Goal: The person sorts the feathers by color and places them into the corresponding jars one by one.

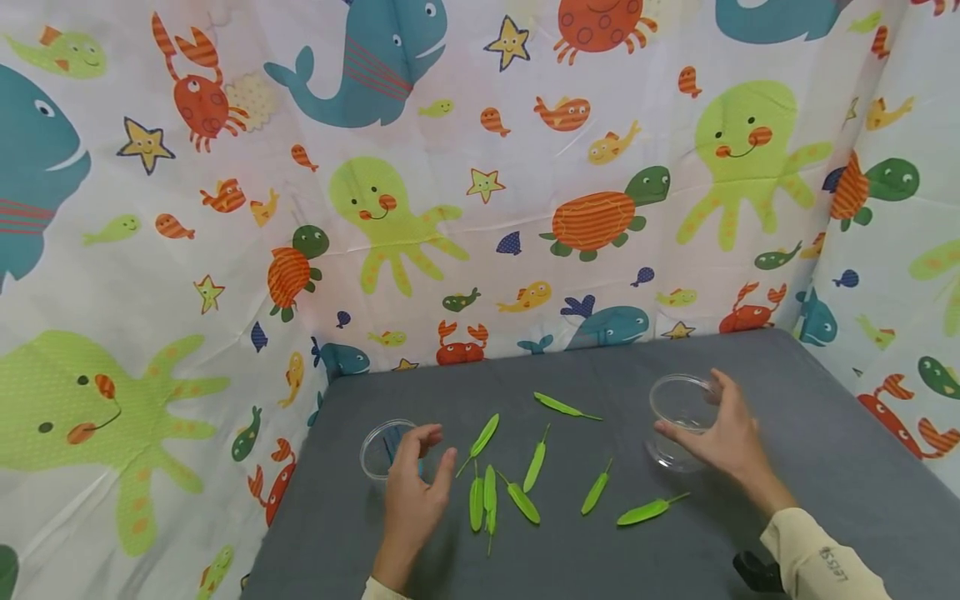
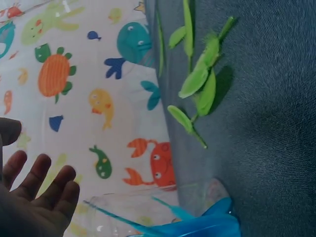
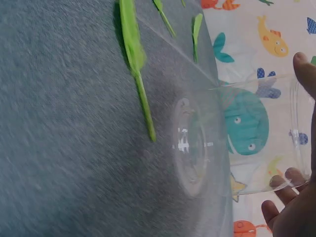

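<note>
Several bright green feathers [image 1: 558, 405] lie scattered over the grey table; some sit in a close group [image 2: 200, 74] in the left wrist view. On the right, a clear plastic cup [image 1: 672, 406] stands upright, and my right hand [image 1: 731, 435] holds it near the rim, thumb on the near side and fingers at the far side. The cup's round base [image 3: 190, 148] shows in the right wrist view. To the left, another clear cup [image 1: 367, 454] has blue feathers [image 2: 197, 226] inside. My left hand [image 1: 416, 500] hovers beside it, fingers loosely bent and holding nothing.
A white curtain [image 1: 487, 142] printed with sea animals hangs behind the grey table [image 1: 585, 558] and along both sides. A small black object [image 1: 756, 572] shows by the right sleeve [image 1: 821, 554].
</note>
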